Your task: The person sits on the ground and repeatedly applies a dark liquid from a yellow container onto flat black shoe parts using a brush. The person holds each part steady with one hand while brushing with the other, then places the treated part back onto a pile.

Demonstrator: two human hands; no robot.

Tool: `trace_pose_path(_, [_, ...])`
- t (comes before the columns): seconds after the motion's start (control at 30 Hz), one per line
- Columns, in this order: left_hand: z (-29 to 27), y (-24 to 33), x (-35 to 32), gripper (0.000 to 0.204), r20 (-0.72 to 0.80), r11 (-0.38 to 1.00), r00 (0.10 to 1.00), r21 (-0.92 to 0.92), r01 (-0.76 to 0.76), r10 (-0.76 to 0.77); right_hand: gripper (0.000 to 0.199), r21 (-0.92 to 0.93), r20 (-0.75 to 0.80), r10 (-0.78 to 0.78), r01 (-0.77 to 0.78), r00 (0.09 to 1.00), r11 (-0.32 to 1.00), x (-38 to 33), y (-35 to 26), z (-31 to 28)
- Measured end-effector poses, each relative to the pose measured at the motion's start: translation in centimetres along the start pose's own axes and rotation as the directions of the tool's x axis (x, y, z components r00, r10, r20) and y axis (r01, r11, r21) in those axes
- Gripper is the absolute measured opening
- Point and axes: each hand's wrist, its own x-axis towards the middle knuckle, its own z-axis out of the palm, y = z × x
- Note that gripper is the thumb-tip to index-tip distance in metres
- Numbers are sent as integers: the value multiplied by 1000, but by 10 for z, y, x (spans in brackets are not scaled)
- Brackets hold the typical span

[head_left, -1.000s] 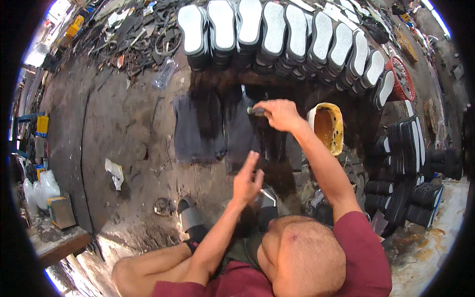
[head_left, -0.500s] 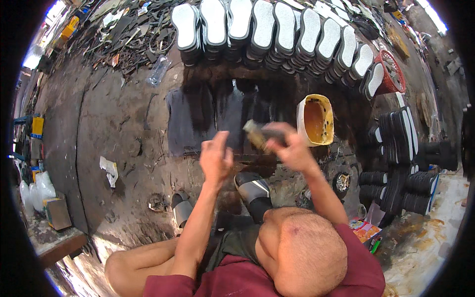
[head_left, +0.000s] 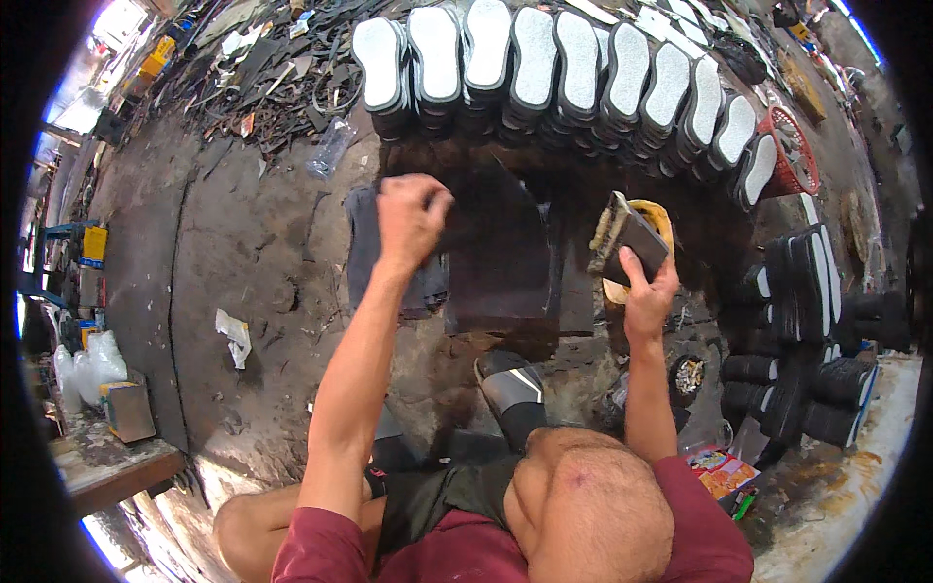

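My right hand (head_left: pixel 649 291) grips a wide flat brush (head_left: pixel 637 238) with a dark body and a pale, stained bristle edge. It is held up in front of a yellow-white tub (head_left: pixel 615 291), which it mostly hides. My left hand (head_left: pixel 413 219), slightly blurred, is closed in a pinch above a pile of dark grey sheets (head_left: pixel 362 243); what its fingers hold, if anything, cannot be made out. Beside that pile, between my hands, lies a black rectangular sheet (head_left: pixel 501 282) with other dark sheets under its right edge.
Stacks of white-topped soles (head_left: pixel 535 60) curve along the far side, ending near a red basket (head_left: pixel 795 155). More dark soles (head_left: pixel 802 282) are piled at the right. Scraps (head_left: pixel 282 87) litter the far left floor. My sandalled foot (head_left: pixel 510 384) is close to the sheets.
My right hand has carried the brush rightward from over the sheets to the tub. The left hand has moved away from me, over the left pile. A black sheet now shows in the middle.
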Motion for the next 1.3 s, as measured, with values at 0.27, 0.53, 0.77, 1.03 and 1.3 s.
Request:
trace_pose_path(0.27, [-112, 21, -54, 25, -360, 855, 828, 456, -246, 430, 32, -2, -118, -58, 58, 991, 998, 17, -2, -22])
trace_pose_path(0.53, [-30, -77, -166, 23, -47, 834, 961, 510, -211, 272, 34, -4, -182, -43, 43, 982, 999, 4, -2, -39])
trace_pose_path(0.77, [-70, -79, -55, 17, -412, 832, 885, 553, 53, 217, 32, -11, -188, -54, 53, 981, 999, 4, -8, -47])
trace_pose_path(1.03, [-41, -98, -167, 23, -106, 788, 953, 591, -170, 285, 35, -12, -236, 7, -10, 972, 1000, 5, 3, -35])
trace_pose_path(1.3, [19, -84, -190, 23, -25, 835, 987, 530, 148, -159, 35, -376, -212, -167, 78, 963, 923, 28, 2, -85])
